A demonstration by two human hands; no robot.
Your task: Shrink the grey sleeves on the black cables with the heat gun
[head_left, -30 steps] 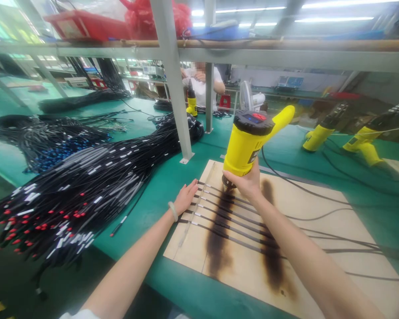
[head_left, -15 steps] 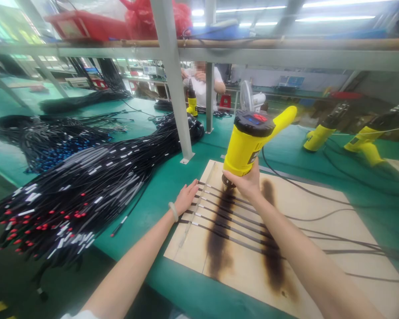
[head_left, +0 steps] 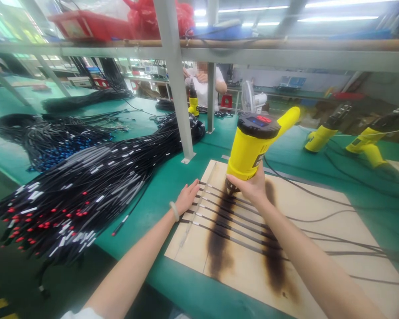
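Note:
My right hand is wrapped round the lower part of a yellow heat gun, whose dark nozzle points down at a row of black cables. The cables lie side by side across a pale wooden board with two dark scorched bands. At the board's left edge my left hand rests on the cable ends, its fingers stretched out and close together, with a pale band on the wrist. Small white labels show on several cables near a clear strip.
A large bundle of black cables with red and white tips covers the left of the green table. A grey post stands behind the board. More yellow heat guns stand at right. A person sits beyond.
My right hand and the heat gun have shifted slightly down and to the right over the cables. My left hand remains at the cable ends.

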